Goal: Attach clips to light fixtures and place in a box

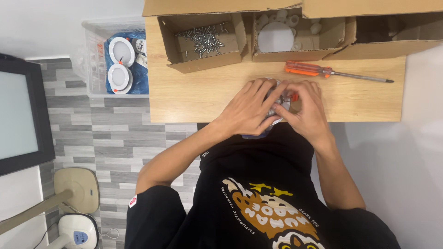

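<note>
Head view looks straight down on a wooden desk (194,99) where both hands are pressed together around a small round light fitting (280,102), silvery with an orange clip showing between the fingers. The left hand (249,108) wraps over its left side and top; the right hand (307,108) closes on its right side, fingertips meeting over the middle. The fitting sits at the near edge of the desk, mostly hidden by the hands. To do this well, I judge the left hand should keep the body steady against the desk while the right works the clip squarely. An orange-handled screwdriver (323,71) lies just beyond the hands. Behind it stand a cardboard box of screws (203,39) and a box of white parts (277,37).
</note>
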